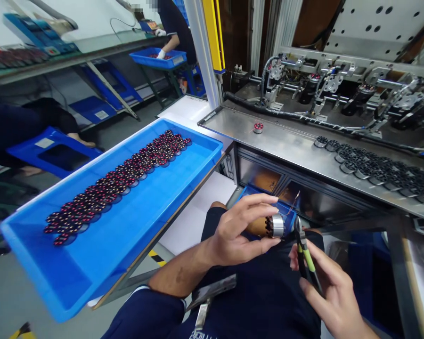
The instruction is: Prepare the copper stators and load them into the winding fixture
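My left hand (238, 230) is closed around a small motor stator (273, 225) with a silver hub and copper windings, held over my lap. Thin copper wire ends stick up from it. My right hand (330, 287) grips a pair of green-handled cutters (304, 249), whose black jaws sit right beside the stator's right side. A large blue tray (127, 226) to my left carries several rows of wound stators (120, 179) with red-copper coils.
A steel machine shelf (289, 146) ahead holds one lone stator (257, 127) and a line of dark unwound cores (374, 165). A small blue bin (249, 192) sits under it. Another person works at a far blue tray (159, 57).
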The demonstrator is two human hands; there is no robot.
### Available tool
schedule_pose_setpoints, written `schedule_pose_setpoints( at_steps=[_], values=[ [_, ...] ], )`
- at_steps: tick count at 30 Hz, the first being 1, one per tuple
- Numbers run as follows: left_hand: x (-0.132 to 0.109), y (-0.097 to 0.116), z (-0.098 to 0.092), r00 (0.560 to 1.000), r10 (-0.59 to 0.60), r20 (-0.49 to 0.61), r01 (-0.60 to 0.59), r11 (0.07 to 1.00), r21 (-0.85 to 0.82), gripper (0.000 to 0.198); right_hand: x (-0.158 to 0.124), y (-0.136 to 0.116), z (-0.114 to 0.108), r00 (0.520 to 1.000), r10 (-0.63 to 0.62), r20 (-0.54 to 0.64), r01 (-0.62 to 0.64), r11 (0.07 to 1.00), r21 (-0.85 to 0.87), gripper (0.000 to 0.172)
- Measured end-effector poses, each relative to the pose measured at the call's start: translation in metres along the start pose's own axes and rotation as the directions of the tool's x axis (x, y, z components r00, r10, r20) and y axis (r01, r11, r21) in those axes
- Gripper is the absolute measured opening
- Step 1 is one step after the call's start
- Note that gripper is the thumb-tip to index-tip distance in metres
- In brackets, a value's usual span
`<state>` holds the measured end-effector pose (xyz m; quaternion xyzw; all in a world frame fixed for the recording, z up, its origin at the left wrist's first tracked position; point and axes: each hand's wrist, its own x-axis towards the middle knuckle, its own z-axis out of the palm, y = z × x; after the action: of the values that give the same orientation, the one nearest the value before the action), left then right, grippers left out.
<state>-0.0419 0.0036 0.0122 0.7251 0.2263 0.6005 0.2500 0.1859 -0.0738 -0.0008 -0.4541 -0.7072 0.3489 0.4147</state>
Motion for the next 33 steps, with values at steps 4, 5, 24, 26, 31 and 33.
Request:
schedule_pose_setpoints(
  at_steps=[4, 5, 24, 26, 31, 33],
  values=[
    [0.001, 0.002, -0.001, 0.995, 0.092, 0.045, -0.097, 0.987, 0.130, 0.047, -0.008, -0.013, -0.009, 0.998, 0.044, 0.045, -0.047, 0.997, 0.069, 0.067],
    [0.001, 0.003, -0.002, 0.993, 0.105, 0.048, -0.112, 0.979, 0.168, 0.045, -0.010, -0.015, -0.011, 0.995, 0.065, 0.073, -0.071, 0.994, 0.087, 0.067],
    [0.001, 0.005, -0.005, 0.977, 0.210, 0.036, -0.213, 0.957, 0.196, 0.070, -0.002, -0.039, -0.013, 0.969, 0.151, 0.195, -0.193, 0.957, 0.215, 0.059],
    [0.000, 0.005, -0.005, 0.979, 0.199, 0.039, -0.202, 0.961, 0.189, 0.070, -0.001, -0.040, -0.013, 0.966, 0.169, 0.198, -0.211, 0.953, 0.218, 0.059],
    [0.000, 0.006, -0.005, 0.981, 0.190, 0.039, -0.194, 0.967, 0.166, 0.071, -0.002, -0.037, -0.013, 0.961, 0.186, 0.206, -0.234, 0.941, 0.245, 0.059],
    [0.000, 0.006, -0.005, 0.982, 0.185, 0.037, -0.188, 0.969, 0.157, 0.071, -0.003, -0.036, -0.012, 0.957, 0.191, 0.218, -0.245, 0.936, 0.254, 0.058]
  ],
)
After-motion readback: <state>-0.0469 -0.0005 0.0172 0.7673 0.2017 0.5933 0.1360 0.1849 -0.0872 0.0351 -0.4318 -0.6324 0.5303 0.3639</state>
